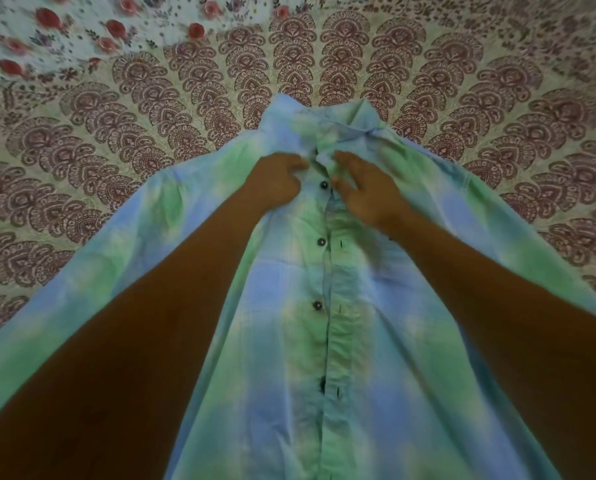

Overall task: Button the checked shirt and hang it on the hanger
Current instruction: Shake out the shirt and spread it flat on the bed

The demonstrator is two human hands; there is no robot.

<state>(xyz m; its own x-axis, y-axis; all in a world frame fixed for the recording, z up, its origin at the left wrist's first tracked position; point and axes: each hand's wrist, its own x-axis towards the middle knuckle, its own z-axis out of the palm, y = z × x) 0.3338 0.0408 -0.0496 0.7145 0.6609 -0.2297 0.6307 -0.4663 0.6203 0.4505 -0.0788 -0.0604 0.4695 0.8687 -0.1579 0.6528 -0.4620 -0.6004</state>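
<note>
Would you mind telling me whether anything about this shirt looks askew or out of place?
Only the collar stands out: at the far end of the shirt it lies crumpled and twisted rather than flat. Nothing looks torn or spilled.

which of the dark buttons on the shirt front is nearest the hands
The dark button between the left hand and right hand, below the collar of the shirt. The others lie farther down the front, nearer the camera.

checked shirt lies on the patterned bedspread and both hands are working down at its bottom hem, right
Not the hem: the head view shows left hand and right hand at the collar end of the checked shirt, beside a button. It does lie on the patterned bedspread.
</note>
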